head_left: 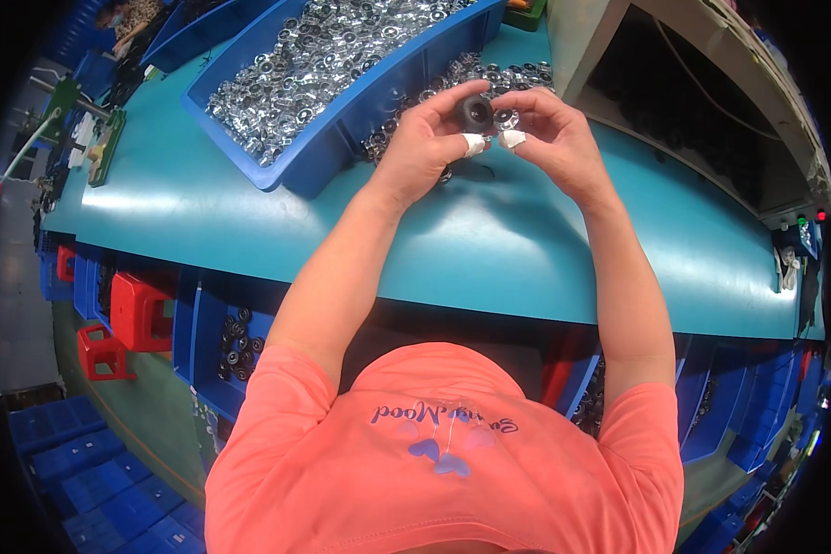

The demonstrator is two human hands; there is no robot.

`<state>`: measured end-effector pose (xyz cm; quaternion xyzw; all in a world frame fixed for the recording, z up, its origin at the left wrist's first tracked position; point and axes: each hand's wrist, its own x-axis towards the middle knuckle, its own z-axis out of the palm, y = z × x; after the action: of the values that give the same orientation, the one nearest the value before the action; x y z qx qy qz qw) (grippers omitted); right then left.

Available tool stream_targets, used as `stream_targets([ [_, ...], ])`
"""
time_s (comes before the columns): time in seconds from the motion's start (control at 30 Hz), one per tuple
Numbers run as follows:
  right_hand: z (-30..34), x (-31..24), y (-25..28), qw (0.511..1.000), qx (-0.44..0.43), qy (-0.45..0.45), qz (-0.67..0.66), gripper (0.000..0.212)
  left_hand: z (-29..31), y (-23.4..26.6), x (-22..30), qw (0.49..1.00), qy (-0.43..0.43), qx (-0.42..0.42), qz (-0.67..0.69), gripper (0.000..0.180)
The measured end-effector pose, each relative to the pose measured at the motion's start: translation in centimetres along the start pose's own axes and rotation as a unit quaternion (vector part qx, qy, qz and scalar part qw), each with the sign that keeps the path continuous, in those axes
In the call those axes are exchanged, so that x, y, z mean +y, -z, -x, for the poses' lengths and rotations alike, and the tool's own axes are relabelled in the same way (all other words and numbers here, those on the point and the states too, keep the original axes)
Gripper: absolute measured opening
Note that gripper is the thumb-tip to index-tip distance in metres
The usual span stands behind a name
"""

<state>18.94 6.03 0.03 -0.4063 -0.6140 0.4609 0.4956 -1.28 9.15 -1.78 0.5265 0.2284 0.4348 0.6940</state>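
pinched a black round part (467, 114) in the left hand (423, 140), a small clear part (507, 119) in the right hand (565, 140), nearly touching; had a blue bin (295, 178) to the left hand's left.

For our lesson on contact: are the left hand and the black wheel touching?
Touching. The head view shows the black wheel held in the left hand, its rim against the fingers.

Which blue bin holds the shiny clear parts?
The large blue bin on the teal table, beyond the left hand; the under-table bin at left holds dark round parts instead.
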Motion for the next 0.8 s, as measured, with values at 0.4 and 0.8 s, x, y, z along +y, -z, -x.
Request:
stream_targets([
  [0.4,0.0,0.2,0.7,0.994,-0.012,-0.089,0.065,0.036,0.0,-0.1,-0.4,0.937,-0.139,0.107,-0.3,0.042],
  [0.8,-0.1,1.1,0.9,0.991,-0.015,-0.085,0.102,0.037,0.4,-0.6,-0.2,0.882,-0.175,0.127,-0.418,0.044],
])
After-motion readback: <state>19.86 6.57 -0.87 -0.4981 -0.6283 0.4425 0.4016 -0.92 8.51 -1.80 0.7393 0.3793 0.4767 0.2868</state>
